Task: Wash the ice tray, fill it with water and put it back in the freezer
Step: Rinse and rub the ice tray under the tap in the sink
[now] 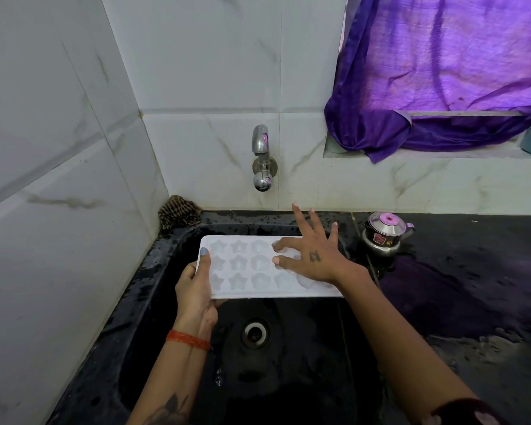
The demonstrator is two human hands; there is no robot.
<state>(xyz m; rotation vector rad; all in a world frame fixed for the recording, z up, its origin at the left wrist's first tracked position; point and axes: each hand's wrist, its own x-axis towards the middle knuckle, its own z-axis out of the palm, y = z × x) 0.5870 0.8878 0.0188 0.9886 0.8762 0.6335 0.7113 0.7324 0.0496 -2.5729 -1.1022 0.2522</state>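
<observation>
Crumpled checked cloth [178, 211] in the sink's 10 o'clock corner, against glossy marble-look tiles. Left hand [196, 286] grips the short left edge of the white ice tray [246, 271], thumb on top, fingers curled under. Tray held level over the wet black sink [154, 271], star and flower shaped cells facing up. Chrome tap [261, 157] at 12 o'clock, on the wall. Right hand [311, 253] spread, fingertips pressing the tray's right cells. Small steel kettle [385, 233] at 3 o'clock on the dark counter; purple curtain [442, 72] above.

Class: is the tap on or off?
Off: no water falls from the tap toward the tray held over the sink.
</observation>
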